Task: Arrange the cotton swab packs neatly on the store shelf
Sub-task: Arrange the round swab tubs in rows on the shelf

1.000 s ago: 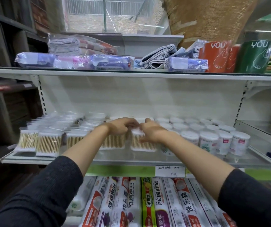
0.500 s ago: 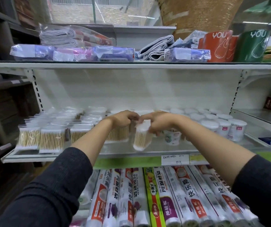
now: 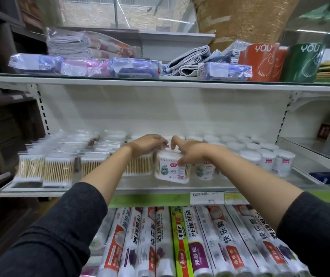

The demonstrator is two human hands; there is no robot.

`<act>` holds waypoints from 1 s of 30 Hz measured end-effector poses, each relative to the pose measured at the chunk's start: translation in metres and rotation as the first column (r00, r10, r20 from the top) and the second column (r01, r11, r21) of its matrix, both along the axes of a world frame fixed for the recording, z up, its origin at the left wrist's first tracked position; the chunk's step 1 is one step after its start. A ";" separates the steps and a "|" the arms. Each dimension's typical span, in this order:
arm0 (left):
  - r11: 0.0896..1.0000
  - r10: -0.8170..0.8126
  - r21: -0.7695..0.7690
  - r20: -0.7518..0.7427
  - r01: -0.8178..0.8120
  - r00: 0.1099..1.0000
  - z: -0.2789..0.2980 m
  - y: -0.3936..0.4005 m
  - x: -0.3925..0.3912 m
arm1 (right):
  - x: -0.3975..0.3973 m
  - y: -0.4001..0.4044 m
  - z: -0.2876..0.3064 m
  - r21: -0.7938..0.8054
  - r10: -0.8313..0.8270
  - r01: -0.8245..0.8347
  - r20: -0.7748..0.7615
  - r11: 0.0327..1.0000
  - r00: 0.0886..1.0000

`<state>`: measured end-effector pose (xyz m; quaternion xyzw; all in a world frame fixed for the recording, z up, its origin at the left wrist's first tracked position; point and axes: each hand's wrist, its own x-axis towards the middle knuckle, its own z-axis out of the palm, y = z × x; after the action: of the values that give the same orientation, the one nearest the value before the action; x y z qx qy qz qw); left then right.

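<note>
on the middle shelf (image 3: pixel 100 189), the far left holds rows of flat clear packs of wooden-stick cotton swabs (image 3: pixel 58 168), standing upright and lined up toward the front edge. next along, the left hand (image 3: pixel 147 143) rests curled over the top of one of these flat packs (image 3: pixel 138 163), seemingly steadying it; how tightly it holds i cannot tell. just right of it, the change: half a second ago the right hand held a flat pack tipped at an angle in the gap, and now the right hand (image 3: pixel 192 151) grasps a round tub of cotton swabs (image 3: pixel 171 166) with a printed label, fingers over its lid and thumb on its front. the tub hangs slightly tilted, at the shelf's front and just beside the flat pack; whether its base touches the shelf is unclear. i judge the person is working the boundary between the two kinds of pack, and this tub is being set or straightened there, so the task is still mid-way. further right stand more white-lidded round tubs (image 3: pixel 268 158), upright in loose rows, each closed. the shelf above carries bagged cloths (image 3: pixel 84 47) and orange and green bag rolls (image 3: pixel 280 62); below lie boxed rolls of plastic wrap (image 3: pixel 196 240) side by side.
</note>
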<state>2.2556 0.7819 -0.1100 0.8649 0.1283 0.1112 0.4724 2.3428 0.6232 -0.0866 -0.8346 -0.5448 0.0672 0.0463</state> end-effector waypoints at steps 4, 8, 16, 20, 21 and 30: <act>0.997 -0.012 0.077 -0.014 0.013 1.000 -0.002 0.005 -0.001 | 0.007 0.009 -0.005 0.021 0.038 -0.042 0.145 0.999 0.989; 0.958 -0.016 0.283 -0.093 0.042 0.996 0.000 0.010 0.000 | 0.012 0.013 -0.009 0.048 0.080 -0.098 0.289 0.994 0.954; 0.900 0.076 0.429 0.007 -0.072 0.997 0.008 0.004 0.004 | 0.010 0.023 -0.008 -0.045 0.102 -0.092 0.384 0.995 0.918; 0.861 0.164 0.481 0.043 -0.164 0.986 0.020 0.019 -0.023 | 0.004 0.028 0.006 -0.030 0.082 -0.076 0.325 0.997 0.942; 0.840 0.204 0.509 0.023 -0.187 0.979 0.021 0.026 -0.031 | 0.000 0.031 0.008 0.012 0.087 -0.096 0.312 0.995 0.946; 0.740 0.236 0.671 -0.198 -0.044 0.951 0.016 0.069 -0.068 | -0.051 0.077 0.001 0.227 0.209 -0.240 0.152 0.944 0.966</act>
<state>2.1874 0.8505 -0.0940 0.9700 0.2093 0.0656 0.1052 2.2919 0.7004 -0.0857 -0.7573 -0.6425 -0.0481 0.1061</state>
